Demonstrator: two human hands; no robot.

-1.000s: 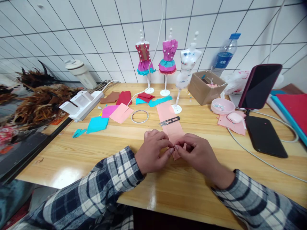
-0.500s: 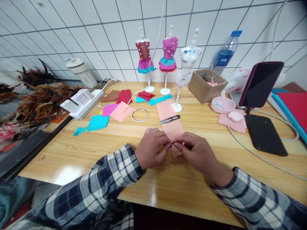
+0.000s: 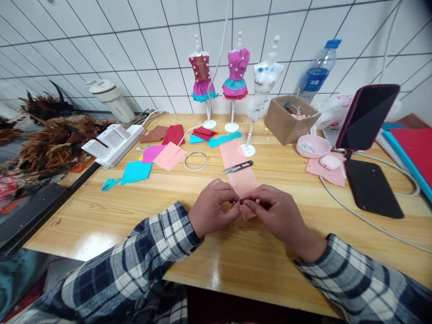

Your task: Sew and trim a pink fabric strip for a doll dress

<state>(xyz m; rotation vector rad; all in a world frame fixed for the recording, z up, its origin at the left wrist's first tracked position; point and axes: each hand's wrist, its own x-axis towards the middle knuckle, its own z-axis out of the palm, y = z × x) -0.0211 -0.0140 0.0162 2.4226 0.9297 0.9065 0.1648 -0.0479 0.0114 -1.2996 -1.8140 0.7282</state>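
Fingertip to fingertip, my left hand point(image 3: 215, 207) and my right hand point(image 3: 275, 213) are both pinched closed over the near end of a long peach strip of paper or cloth point(image 3: 238, 173). Whatever sits between the fingertips is too small to make out. The strip's folded near corner shows just below them. Black-handled thread snips point(image 3: 239, 167) lie across the strip, beyond my hands. A plain white mini dress form point(image 3: 265, 90) stands at the strip's far end, beside two dressed forms, one in red and purple point(image 3: 200, 76), one in purple and blue point(image 3: 236, 74).
Coloured pieces point(image 3: 137, 172) and a ring point(image 3: 196, 160) lie left. A cardboard box point(image 3: 286, 123), pink bowl point(image 3: 313, 147), propped phone point(image 3: 367, 117), flat black phone point(image 3: 374, 188) and cable stand right. A power strip point(image 3: 114, 146), feathers point(image 3: 50, 130) and tumbler point(image 3: 111, 101) are far left.
My hands stay pinched together at almost the same spot, with only a slight shift of the fingertips. The whole view has moved a little; the objects rest where they were.
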